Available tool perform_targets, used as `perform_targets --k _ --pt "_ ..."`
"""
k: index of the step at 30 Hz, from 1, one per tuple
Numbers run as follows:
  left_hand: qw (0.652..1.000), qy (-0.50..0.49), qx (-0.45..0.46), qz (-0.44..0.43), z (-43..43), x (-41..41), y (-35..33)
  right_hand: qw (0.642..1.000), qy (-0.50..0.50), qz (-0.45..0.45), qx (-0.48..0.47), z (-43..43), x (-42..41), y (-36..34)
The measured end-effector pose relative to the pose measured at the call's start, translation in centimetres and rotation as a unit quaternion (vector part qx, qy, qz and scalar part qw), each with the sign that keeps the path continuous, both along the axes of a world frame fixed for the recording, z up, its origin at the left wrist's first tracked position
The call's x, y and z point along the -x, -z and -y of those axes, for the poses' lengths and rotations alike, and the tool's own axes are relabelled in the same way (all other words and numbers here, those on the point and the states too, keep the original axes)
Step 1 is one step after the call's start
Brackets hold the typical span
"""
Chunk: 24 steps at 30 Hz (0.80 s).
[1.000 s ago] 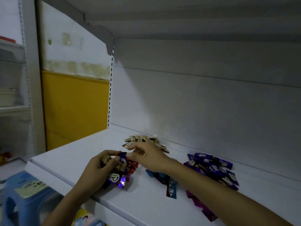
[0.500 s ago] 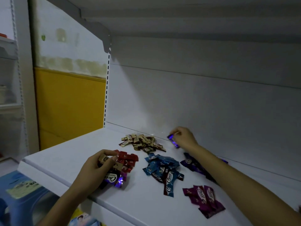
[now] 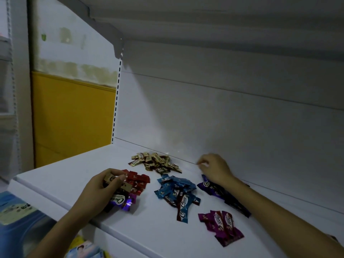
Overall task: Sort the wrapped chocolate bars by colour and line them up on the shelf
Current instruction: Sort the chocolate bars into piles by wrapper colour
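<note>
Sorted heaps of wrapped chocolate bars lie on the white shelf (image 3: 61,175): gold (image 3: 154,162) at the back, red (image 3: 138,179), blue (image 3: 176,190), dark violet (image 3: 219,192) and magenta (image 3: 221,226) near the front. My left hand (image 3: 100,192) grips a mixed bunch of bars (image 3: 121,199) at the shelf's front left; a gold one and a violet one show. My right hand (image 3: 214,168) hovers over the back end of the violet heap, close to the back panel. Its fingers are loosely curled and slightly apart, with nothing visible between them.
An upper shelf (image 3: 204,25) overhangs the work area. The shelf's front edge runs diagonally below my left wrist. A blue plastic stool (image 3: 16,220) stands at the lower left, and printed packets (image 3: 83,248) lie under the shelf. A yellow wall panel (image 3: 74,118) is to the left.
My right hand carried a violet bar from the left-hand bunch over to the violet heap; the bar is no longer seen in its fingers. The left hand stayed put.
</note>
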<state>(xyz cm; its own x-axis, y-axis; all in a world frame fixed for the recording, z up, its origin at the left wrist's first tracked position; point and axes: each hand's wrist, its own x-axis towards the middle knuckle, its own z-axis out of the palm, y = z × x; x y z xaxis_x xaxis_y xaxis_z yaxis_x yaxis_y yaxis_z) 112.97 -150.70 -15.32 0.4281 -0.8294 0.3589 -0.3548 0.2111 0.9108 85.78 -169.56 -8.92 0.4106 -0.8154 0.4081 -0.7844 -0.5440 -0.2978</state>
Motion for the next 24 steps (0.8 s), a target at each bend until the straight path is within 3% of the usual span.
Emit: perform_targets --k 5,9,16,22,24 --pt "1.0 -0.008 0.015 -0.002 0.0 -0.2 0.0 0.962 -0.227 0.038 -0.147 -7.9 -9.2 -0.3" --pt "0.999 -0.022 0.045 -0.012 0.0 -0.4 0.1 0.938 -0.293 0.016 -0.186 -11.1 -13.6 0.3" --pt "0.997 -0.018 0.058 -0.046 0.1 -0.4 0.1 0.944 -0.255 0.111 -0.175 -8.9 -15.1 0.8" --pt "0.999 -0.023 0.021 -0.037 0.1 -0.4 0.2 0.954 -0.091 0.206 -0.198 -1.7 -14.3 -0.3" --pt "0.999 -0.026 0.022 -0.029 0.1 -0.4 0.2 0.965 -0.044 0.176 -0.192 0.2 -14.2 -0.8"
